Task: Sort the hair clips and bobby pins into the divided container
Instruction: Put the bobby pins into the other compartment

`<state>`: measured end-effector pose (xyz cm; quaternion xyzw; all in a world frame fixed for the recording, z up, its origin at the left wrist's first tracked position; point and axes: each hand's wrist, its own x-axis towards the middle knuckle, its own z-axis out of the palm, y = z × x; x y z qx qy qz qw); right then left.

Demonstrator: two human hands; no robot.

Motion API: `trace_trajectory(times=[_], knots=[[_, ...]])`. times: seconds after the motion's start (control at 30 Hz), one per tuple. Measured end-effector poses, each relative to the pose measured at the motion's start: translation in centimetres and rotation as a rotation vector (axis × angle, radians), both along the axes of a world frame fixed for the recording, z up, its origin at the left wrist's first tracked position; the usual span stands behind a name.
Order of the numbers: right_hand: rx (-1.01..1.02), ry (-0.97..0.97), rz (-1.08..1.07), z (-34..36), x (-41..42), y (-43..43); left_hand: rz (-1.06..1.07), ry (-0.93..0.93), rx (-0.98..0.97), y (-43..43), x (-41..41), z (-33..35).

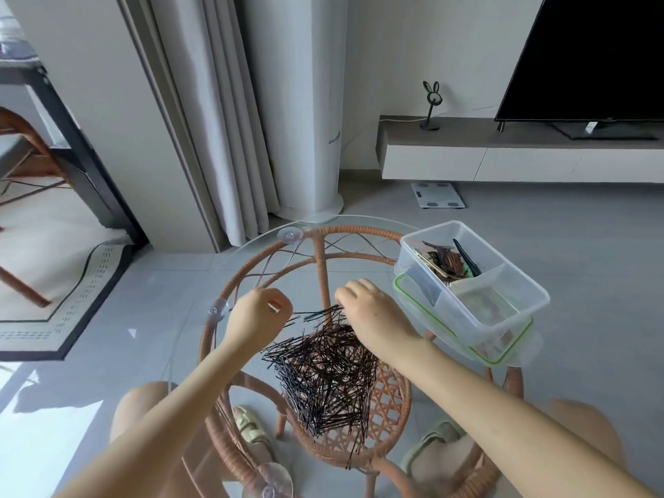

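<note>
Okay, my left hand (260,314) pinches a small bunch of bobby pins, ends aligned, just left of the pile (327,372). My right hand (373,310) plucks more from its far edge, fingers closed. The divided container (503,282) waits just right of it.

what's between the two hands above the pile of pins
In the head view, a few black bobby pins span the gap between left hand and right hand, over the clear glass tabletop.
</note>
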<state>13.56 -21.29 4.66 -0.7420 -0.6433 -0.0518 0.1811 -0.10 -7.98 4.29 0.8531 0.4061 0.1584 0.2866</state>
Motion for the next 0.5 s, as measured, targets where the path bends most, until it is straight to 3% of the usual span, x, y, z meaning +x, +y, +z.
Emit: trace_trajectory(times=[0.13, 0.3, 0.43, 0.5], knots=[[0.077, 0.144, 0.039, 1.3, 0.9, -2.4, -0.070, -0.007, -0.081, 0.0, 0.3, 0.2], [0.191, 0.415, -0.146, 3.3, 2.4, -4.6, -0.160, -0.039, -0.104, -0.9, 1.2, 0.2], [0.363, 0.313, -0.449, 4.0, 6.7, -6.6, -0.176, 0.078, 0.115, -0.7, 1.4, -0.5], [0.346, 0.236, -0.603, 4.0, 9.6, -7.0, -0.178, 0.183, 0.218, -0.4, 1.2, -1.1]])
